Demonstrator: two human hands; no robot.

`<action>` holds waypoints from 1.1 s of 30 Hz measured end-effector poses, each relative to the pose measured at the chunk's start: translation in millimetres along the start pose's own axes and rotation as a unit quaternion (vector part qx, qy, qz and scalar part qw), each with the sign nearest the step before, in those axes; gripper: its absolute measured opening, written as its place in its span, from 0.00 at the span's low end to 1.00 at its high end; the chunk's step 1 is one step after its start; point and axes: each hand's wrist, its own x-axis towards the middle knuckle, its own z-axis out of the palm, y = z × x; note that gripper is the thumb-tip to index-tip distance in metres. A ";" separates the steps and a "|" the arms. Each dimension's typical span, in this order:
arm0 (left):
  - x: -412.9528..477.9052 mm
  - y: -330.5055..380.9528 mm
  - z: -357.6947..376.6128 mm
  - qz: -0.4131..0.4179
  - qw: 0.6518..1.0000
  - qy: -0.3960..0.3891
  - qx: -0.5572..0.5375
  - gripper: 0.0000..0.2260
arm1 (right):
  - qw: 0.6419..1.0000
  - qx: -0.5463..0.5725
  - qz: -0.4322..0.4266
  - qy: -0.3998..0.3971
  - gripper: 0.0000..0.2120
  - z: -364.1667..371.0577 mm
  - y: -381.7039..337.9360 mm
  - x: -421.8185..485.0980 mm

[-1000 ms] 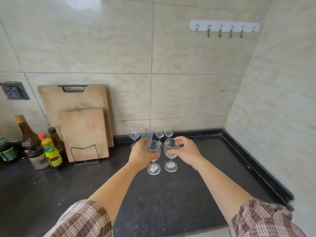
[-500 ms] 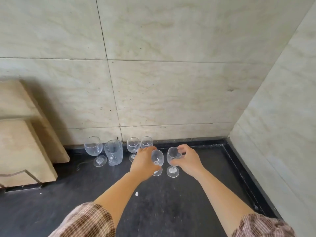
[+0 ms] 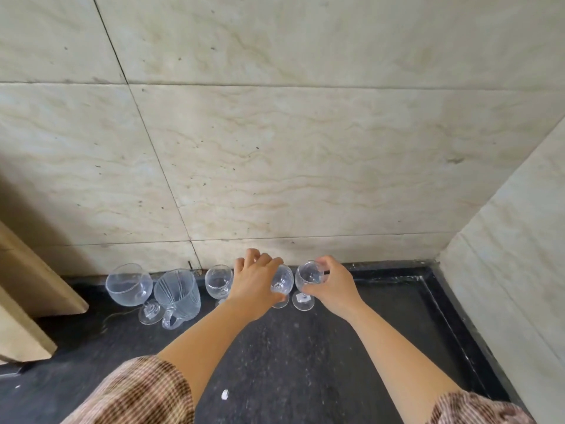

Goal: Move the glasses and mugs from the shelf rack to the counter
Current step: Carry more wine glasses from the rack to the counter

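Note:
My left hand (image 3: 255, 284) grips a small clear wine glass (image 3: 282, 283) by its bowl, its foot on or just above the dark counter (image 3: 305, 362). Beside it my right hand (image 3: 331, 283) holds a second small wine glass (image 3: 307, 275), whose foot rests on the counter. Along the back wall stand a large wine glass (image 3: 128, 284), a ribbed glass mug (image 3: 177, 293) and another small wine glass (image 3: 217, 278). A further glass behind my left hand is hidden. The shelf rack is out of view.
Wooden cutting boards (image 3: 27, 295) lean against the wall at the left. Tiled walls close the corner behind and to the right, with a raised black counter lip (image 3: 452, 316) along the right side. A small white speck (image 3: 224, 394) lies on the counter near me.
Both hands have carried their glasses farther back toward the wall, into line with the row of glasses. The camera has moved closer and tilted down.

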 end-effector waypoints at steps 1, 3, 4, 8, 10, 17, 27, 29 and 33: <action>3.0 -0.9 1.4 -0.004 1.000 -0.001 0.005 0.28 | 1.000 -0.001 -0.001 0.000 0.26 1.2 0.3 3.2; 8.0 -2.1 4.3 -0.012 1.000 -0.003 0.009 0.29 | 1.000 -0.001 -0.002 -0.003 0.26 3.2 1.4 9.0; 8.7 -2.4 5.3 -0.015 1.000 -0.004 0.010 0.29 | 1.000 -0.001 -0.004 -0.005 0.25 3.9 1.7 10.3; 12.5 -4.4 10.3 -0.027 0.999 -0.003 0.018 0.30 | 1.000 -0.002 0.002 -0.013 0.28 7.5 4.6 18.0; 14.4 -3.5 11.3 -0.035 0.999 -0.003 0.021 0.31 | 1.000 -0.006 0.007 -0.014 0.28 8.7 6.2 20.6; 14.5 -3.2 13.6 -0.057 0.998 -0.005 0.016 0.32 | 0.999 -0.030 -0.001 -0.022 0.30 13.3 9.9 27.6; -6.2 -6.7 3.6 -0.068 0.997 0.036 -0.029 0.31 | 0.983 -0.150 -0.083 0.061 0.32 18.3 -1.6 10.9; -21.2 -10.9 -6.0 -0.086 0.993 0.062 -0.048 0.27 | 0.979 -0.157 -0.105 0.076 0.29 19.8 -10.4 1.0; -65.4 -22.6 -27.5 -0.130 0.983 0.090 -0.089 0.20 | 0.978 -0.154 -0.124 0.060 0.26 35.0 -36.7 -28.2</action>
